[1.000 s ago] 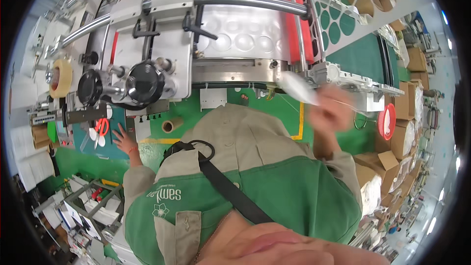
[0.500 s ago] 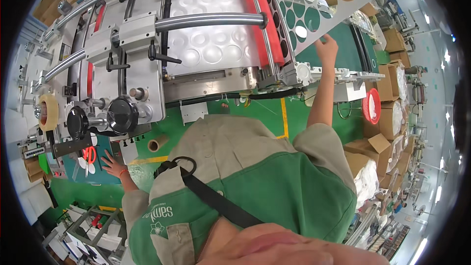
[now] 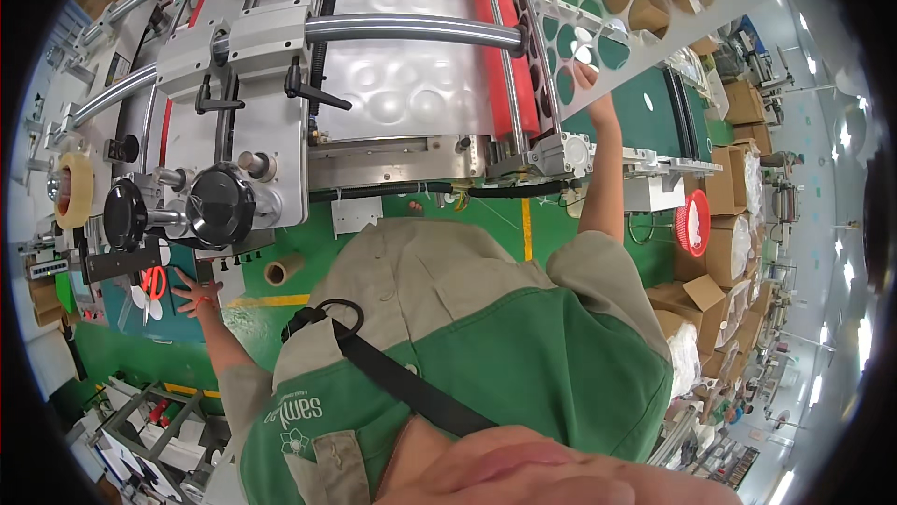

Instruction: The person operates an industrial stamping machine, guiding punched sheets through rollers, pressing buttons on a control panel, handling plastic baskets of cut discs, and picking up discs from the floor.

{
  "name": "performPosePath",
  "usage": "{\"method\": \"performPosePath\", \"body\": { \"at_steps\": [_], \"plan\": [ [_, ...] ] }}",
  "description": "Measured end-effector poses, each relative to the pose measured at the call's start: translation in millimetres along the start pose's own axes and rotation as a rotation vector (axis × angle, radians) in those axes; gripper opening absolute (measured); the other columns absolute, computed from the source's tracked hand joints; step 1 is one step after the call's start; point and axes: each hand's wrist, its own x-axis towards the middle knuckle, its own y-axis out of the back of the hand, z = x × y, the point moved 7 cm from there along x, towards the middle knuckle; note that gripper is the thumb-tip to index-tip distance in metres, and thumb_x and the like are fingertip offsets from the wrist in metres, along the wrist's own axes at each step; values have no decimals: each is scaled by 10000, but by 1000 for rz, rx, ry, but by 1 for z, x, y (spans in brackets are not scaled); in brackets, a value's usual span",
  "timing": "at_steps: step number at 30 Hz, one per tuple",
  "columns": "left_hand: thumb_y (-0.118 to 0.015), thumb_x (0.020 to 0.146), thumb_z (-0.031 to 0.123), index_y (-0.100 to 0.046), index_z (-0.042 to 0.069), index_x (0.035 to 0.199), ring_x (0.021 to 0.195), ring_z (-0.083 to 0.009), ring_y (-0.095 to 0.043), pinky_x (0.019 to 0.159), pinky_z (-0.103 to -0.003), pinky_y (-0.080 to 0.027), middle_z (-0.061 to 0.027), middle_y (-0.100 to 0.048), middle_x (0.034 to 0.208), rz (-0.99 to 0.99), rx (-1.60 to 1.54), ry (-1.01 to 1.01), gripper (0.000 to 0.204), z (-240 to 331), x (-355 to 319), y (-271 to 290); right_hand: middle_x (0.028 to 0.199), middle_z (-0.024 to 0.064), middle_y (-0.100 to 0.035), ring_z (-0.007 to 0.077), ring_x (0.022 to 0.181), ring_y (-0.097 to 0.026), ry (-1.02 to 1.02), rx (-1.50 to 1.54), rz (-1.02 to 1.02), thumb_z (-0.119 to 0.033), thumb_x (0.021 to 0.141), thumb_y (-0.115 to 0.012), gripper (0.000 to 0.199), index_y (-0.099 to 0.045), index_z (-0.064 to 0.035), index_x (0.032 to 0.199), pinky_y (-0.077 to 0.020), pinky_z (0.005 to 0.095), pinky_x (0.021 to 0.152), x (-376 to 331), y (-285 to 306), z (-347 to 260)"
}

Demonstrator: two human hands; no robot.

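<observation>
Head view looks down on a big forming machine (image 3: pixel 280 85) with its embossed silvery sheet (image 3: pixel 402 94) and red roller (image 3: pixel 505 56). Right of that roller, the right hand (image 3: pixel 590 85) is raised against the white sheet punched with round holes (image 3: pixel 654 10), which slants away from the machine's right end; the fingertips touch the sheet's lower edge, but whether they are spread or pinching I cannot tell. Below the machine's left end, under its two black knobs (image 3: pixel 220 206), the left hand (image 3: pixel 196 298) rests flat with fingers apart on a green surface (image 3: pixel 121 355), just right of orange-handled scissors (image 3: pixel 152 285). A cardboard tube (image 3: pixel 283 270) lies just below the machine's front, right of that hand. A red basket (image 3: pixel 693 223) hangs beyond the machine's right end.
</observation>
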Motion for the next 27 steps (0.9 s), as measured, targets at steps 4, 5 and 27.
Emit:
{"method": "performPosePath", "body": {
  "at_steps": [4, 5, 27],
  "plan": [
    [-766, 597, 234, 149, 499, 1264, 1249, -485, 19, 981, -589, -145, -91, 137, 1413, 20, -11, 5, 1163, -5, 2, 5, 624, -53, -416, 36, 548, -338, 90, 179, -23, -338, 882, -409, 350, -586, -81, 1040, -270, 186, 495, -2, -7, -34],
    [-766, 597, 234, 149, 499, 1264, 1249, -485, 19, 981, -589, -145, -91, 137, 1413, 18, -14, 2, 1163, -5, 2, 4, 653, -47, -445, 36, 566, -350, 183, 163, -37, -321, 895, -389, 341, -576, -80, 1046, -286, 183, 507, 2, -5, -32],
    [-593, 755, 227, 62, 432, 1323, 1170, -545, -222, 890, -611, -268, -106, -73, 1424, 462, 204, -71, 892, -3, 4, -9, 782, 115, -603, 213, 693, -585, 500, -461, 379, -216, 766, -613, 306, -578, 5, 974, -456, 304, 649, 52, 66, -7]
  ]
}}
